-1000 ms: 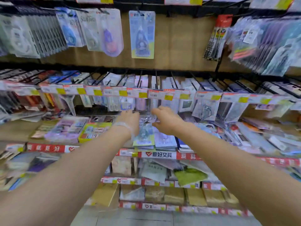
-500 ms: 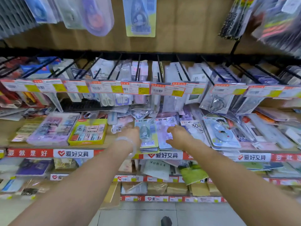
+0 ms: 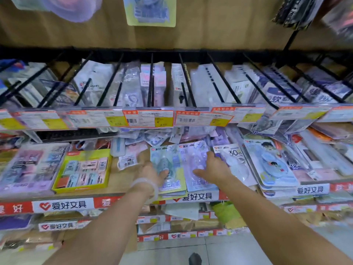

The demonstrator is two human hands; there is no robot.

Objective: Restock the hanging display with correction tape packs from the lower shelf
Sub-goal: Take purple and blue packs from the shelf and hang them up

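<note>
Nearest the camera, two bare forearms are seen reaching up from the bottom of the frame toward the lower shelf (image 3: 118,196) at mid-height. A pale bangle (image 3: 147,185) is worn on the left wrist.

The left hand (image 3: 152,172) is laid on the lower left part of a green correction tape pack (image 3: 168,167), which lies on top of a small stack at the centre of the frame; its thumb is pressed on the pack's face, while the fingers are hidden, so whether the pack is gripped cannot be told. The right hand (image 3: 214,167) is rested on a lilac correction tape pack (image 3: 194,161) just beside the green one, with the thumb spread on its face and the fingers curled over its right edge.

To the right, a pack marked 30m (image 3: 236,159) is touched by the right hand's edge. At the left, a yellow box (image 3: 82,171) is seen on the shelf.

Farther up, a row of price labels (image 3: 149,118) is fixed at the ends of black hanging hooks (image 3: 151,79), on which packs are hung.
</note>
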